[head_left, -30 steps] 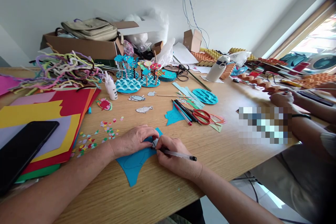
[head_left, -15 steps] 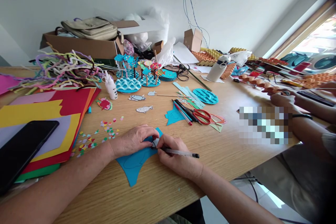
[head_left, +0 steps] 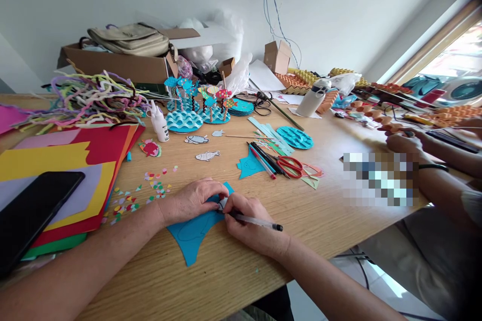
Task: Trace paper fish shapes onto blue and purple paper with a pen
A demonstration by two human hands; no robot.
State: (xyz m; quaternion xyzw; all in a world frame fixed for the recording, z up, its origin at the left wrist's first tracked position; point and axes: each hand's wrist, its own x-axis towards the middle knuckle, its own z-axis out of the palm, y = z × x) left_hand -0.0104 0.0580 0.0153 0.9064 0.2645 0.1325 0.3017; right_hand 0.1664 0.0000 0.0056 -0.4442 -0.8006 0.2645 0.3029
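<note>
My left hand presses a small white paper cutout down on a piece of blue paper, its fingers and thumb bent around the cutout's edge. Most of that cutout is covered by my fingers. A fish-like outline is drawn on the near part of the blue paper. In my right hand is a pen, its tip down by the cutout and its black end toward the right. Beyond my hands lie two white fish cutouts, a nearer one and a farther one.
Pens, red-handled scissors and another blue piece lie ahead. At left are coloured sheets, a phone, confetti and a glue bottle. A co-worker's hand is at right.
The pen's black end has shifted slightly left and down as my right hand moves a little. My left hand and the blue paper stay in place.
</note>
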